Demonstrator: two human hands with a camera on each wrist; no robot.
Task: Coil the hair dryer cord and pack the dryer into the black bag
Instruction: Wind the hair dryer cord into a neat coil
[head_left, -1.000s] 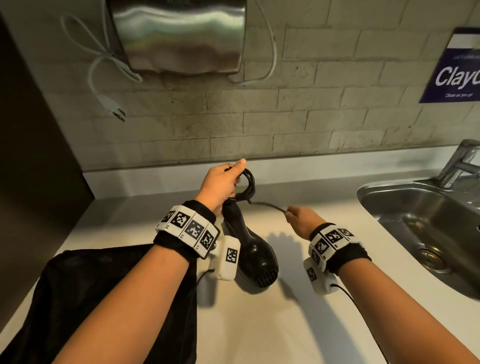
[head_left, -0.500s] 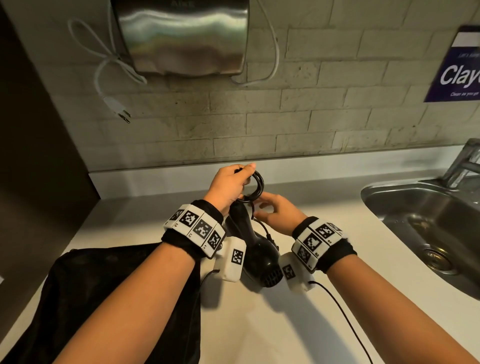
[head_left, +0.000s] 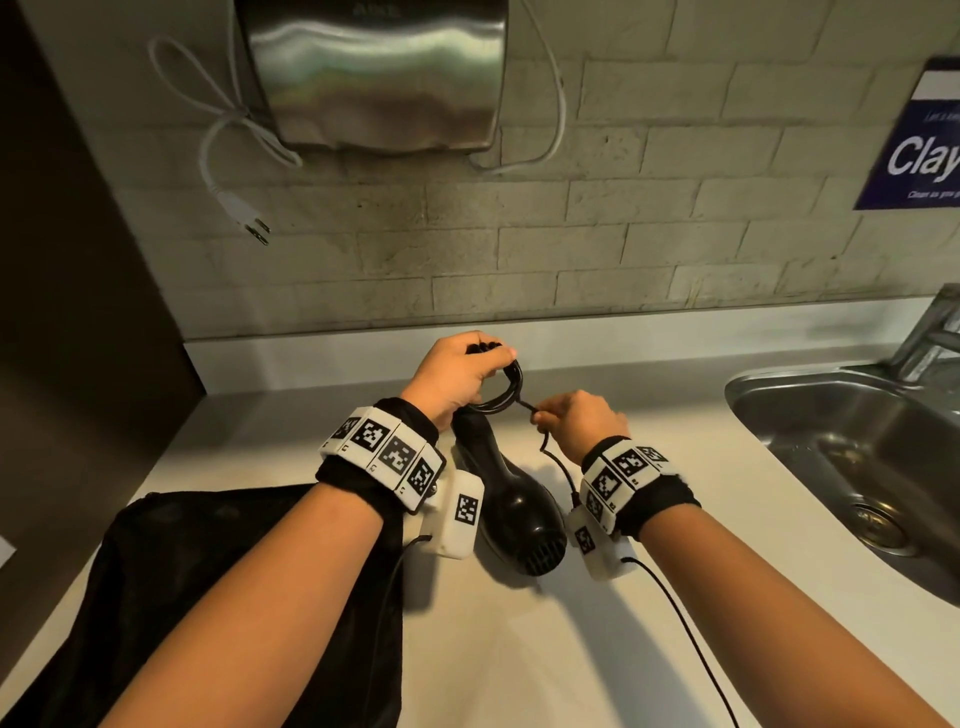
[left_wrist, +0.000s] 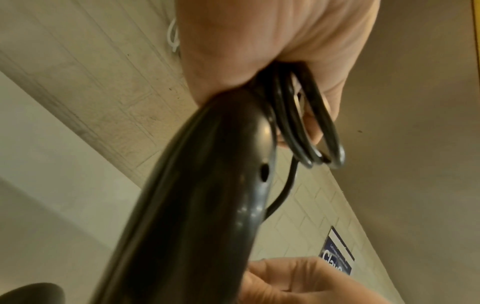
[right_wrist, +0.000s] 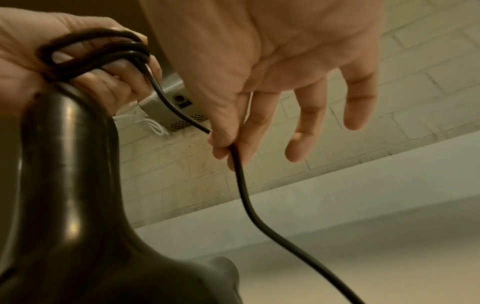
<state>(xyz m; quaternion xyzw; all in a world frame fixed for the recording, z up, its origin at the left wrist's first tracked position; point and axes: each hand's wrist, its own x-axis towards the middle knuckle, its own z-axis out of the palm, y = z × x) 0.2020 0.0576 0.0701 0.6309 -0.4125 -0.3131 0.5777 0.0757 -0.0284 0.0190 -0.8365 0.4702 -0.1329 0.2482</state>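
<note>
Centre of the head view: glossy black plastic hair dryer (head_left: 511, 499) held above the pale countertop (head_left: 519, 649), handle end up, vented rear end toward the camera.

Left hand (head_left: 457, 376) wraps the top of the dryer's handle, fingers curled through several loops of thin black power cord (head_left: 506, 395). Left wrist view confirms it: loops (left_wrist: 309, 131) bunched against the palm beside the handle (left_wrist: 207, 185).

Right hand (head_left: 584, 423), just right of the coil, pinches the cord's free run between thumb and forefinger. In the right wrist view the other fingers (right_wrist: 358, 98) hang loose and spread; the cord (right_wrist: 244, 185) trails down from the pinch toward the lower right of the frame.

Soft black fabric bag (head_left: 197, 597) lies flat on the countertop, lower left of the head view, under the left forearm. Dryer is outside it.

Around: stainless steel sink (head_left: 857, 447) at right edge, metal wall-mounted hand dryer (head_left: 374, 73) at top centre with a white cord and plug (head_left: 244, 208) dangling at its left, blue sign (head_left: 919, 150) upper right on the brick-tile wall.
</note>
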